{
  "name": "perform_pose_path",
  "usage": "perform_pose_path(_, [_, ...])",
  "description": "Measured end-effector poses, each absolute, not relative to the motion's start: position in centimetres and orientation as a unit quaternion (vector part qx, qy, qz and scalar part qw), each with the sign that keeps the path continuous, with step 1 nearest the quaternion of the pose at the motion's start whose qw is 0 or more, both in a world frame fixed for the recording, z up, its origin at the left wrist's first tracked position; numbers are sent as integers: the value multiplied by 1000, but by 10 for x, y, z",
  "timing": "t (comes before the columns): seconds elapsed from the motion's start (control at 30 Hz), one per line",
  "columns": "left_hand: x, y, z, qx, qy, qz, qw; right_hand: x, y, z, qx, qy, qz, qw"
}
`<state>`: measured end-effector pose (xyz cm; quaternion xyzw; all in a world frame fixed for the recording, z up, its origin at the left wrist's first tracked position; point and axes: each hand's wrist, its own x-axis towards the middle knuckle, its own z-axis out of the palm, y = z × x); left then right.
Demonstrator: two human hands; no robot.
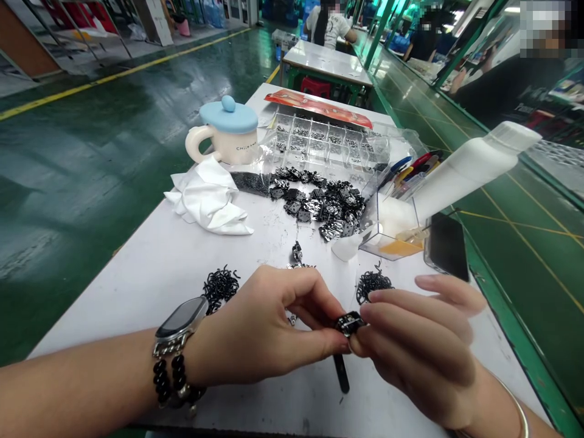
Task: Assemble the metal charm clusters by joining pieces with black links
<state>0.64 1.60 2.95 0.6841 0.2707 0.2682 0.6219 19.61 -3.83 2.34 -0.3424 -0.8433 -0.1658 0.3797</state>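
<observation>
A small, blocky black part (349, 323), glossy with bright silvery glints, is pinched slightly tilted in the fingertips of the left hand (274, 325); its other end meets the blurred fingers of the right hand (420, 350).

Green floor (137, 121), yellow line (137, 68), farther white table (328, 61), apparently a red stool (314, 87) beneath

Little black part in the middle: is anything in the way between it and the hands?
No, nothing visible. The left hand pinches the small black part directly. The right hand, a bit blurred, is right at its other end. A black strip pokes out below; its upper end is hidden.
</observation>
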Motion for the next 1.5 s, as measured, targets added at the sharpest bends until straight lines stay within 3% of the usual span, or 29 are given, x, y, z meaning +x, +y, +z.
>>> perform_pose_path(0.47, [7,14,30,686,286,276,609,199,-39,26,-347,-845,-153,377])
perform_pose_path(0.77, [5,16,27,695,251,289,609,196,-29,32,-383,-813,-17,438])
perform_pose_path(1.03, [1,16,27,744,218,299,557,201,-34,43,-384,-844,-59,371])
perform_pose_path(1.5, [2,20,24,790,200,316,485,204,-27,44,-359,-860,-23,363])
